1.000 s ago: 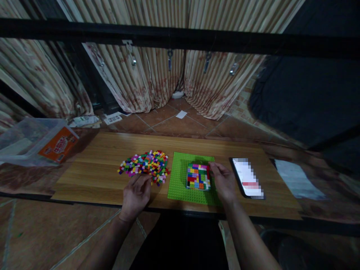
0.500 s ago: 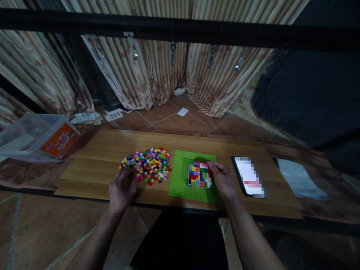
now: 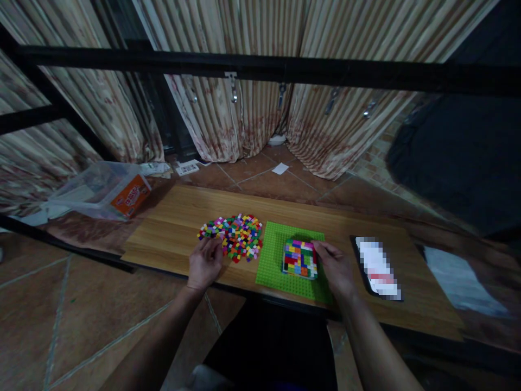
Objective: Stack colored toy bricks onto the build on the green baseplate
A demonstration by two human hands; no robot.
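A pile of small coloured bricks lies on the wooden table. My left hand rests at the near left edge of the pile, its fingers curled down among the bricks; what they hold is hidden. To the right lies a green baseplate with a square block of mixed-colour bricks built on it. My right hand touches the right side of that block, fingers bent against it.
A phone with a lit screen lies right of the baseplate. A clear plastic box with an orange label sits at the table's far left. A black metal bar crosses above, with curtains behind. White paper lies at the right.
The view has swung left and tilted. My left hand drew back from the pile, then returned to its near left edge. My right hand stays at the block's right side.
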